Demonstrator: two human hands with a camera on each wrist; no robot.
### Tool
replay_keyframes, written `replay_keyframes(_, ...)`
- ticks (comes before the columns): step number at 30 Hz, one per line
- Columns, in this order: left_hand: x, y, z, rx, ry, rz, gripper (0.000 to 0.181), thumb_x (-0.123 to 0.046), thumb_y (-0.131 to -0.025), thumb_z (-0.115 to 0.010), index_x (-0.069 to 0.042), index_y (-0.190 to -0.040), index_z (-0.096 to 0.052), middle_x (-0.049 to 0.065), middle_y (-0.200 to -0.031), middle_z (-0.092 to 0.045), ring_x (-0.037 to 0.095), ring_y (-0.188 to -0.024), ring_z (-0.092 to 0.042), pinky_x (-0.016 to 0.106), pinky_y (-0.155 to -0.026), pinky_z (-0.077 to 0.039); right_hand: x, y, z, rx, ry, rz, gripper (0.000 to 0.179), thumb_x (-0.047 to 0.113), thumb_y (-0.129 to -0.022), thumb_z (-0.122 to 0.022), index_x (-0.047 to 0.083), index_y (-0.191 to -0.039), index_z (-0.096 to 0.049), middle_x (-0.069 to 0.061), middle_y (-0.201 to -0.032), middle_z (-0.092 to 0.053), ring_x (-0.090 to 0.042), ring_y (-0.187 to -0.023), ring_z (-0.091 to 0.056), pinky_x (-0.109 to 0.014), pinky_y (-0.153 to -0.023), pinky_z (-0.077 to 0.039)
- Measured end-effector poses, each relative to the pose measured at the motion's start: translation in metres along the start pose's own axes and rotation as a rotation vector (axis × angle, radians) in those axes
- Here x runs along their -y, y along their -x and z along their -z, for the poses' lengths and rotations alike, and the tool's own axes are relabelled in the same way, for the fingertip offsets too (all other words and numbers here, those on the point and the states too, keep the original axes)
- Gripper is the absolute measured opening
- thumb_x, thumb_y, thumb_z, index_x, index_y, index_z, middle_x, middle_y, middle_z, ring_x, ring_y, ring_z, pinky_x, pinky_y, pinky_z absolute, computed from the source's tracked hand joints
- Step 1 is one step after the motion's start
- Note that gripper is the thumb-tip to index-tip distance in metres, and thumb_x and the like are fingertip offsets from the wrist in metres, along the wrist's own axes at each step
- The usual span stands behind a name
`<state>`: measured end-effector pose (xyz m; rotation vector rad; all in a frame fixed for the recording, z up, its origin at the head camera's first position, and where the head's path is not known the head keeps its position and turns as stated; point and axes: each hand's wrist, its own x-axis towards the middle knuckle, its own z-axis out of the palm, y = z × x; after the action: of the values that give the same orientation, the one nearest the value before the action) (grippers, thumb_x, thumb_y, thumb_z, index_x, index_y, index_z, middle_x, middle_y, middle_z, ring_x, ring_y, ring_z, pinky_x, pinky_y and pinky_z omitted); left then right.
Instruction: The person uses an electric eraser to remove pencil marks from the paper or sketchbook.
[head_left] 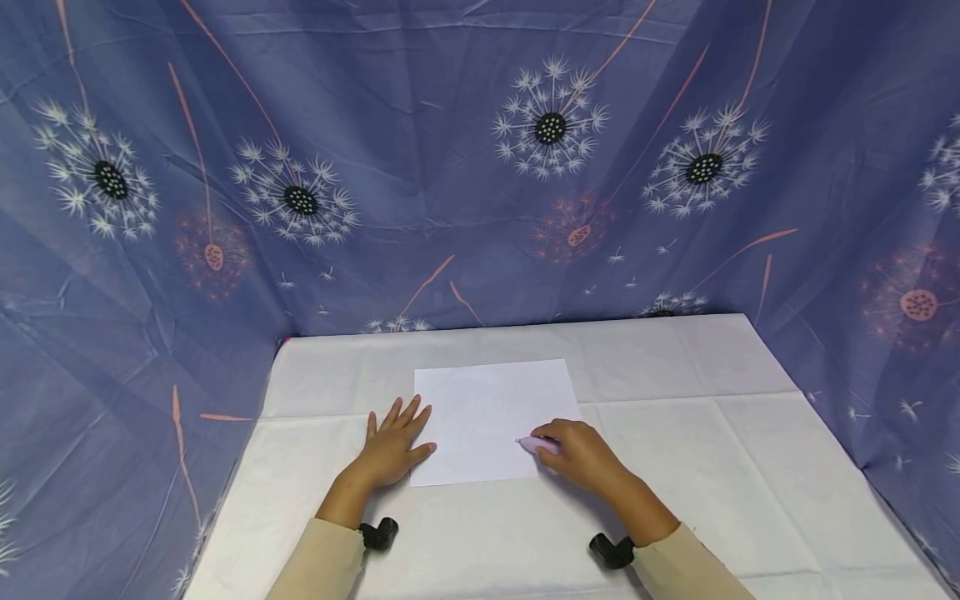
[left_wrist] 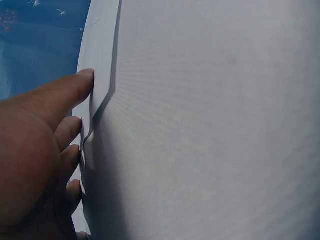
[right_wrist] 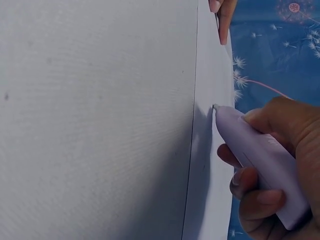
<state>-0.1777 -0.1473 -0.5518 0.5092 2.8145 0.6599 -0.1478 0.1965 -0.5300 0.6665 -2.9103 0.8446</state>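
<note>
A blank white sheet of paper [head_left: 487, 408] lies flat on the white-covered table. Over its left edge my left hand [head_left: 393, 450] rests with fingers spread; in the left wrist view the thumb and fingertips of that hand [left_wrist: 35, 145] touch the paper [left_wrist: 104, 55]. My right hand [head_left: 581, 454] grips a thick lilac pen-shaped tool [head_left: 534, 444] with a narrow pale tip pointing left over the sheet. The right wrist view shows the right-hand fingers [right_wrist: 262, 204] curled round the lilac tool [right_wrist: 250, 145]. Whether its tip touches the paper I cannot tell.
A creased white cloth [head_left: 675, 458] covers the table. Behind and beside it hangs a blue curtain [head_left: 427, 167] with dandelion prints. Black wrist devices [head_left: 380, 534] sit at the cuffs of both beige sleeves [head_left: 318, 562].
</note>
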Motion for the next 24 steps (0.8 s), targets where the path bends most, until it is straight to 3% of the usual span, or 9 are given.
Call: replay_keyframes(24, -0.0001, 0.0002, 0.0009, 0.005, 0.003, -0.003, 0.068, -0.043, -0.1, -0.059, -0.016, -0.158, -0.036, 0.009, -0.17, -0.019, 0.041, -0.158, -0.008, 0.075, -0.118, 0.003, 0.0022, -0.0011, -0.0008, 0.02, -0.003, -0.017, 0.02, 0.013, -0.086, -0.077, 0.013, -0.106, -0.078, 0.004, -0.095, -0.075, -0.006, -0.079, -0.062, -0.023, -0.071, -0.051)
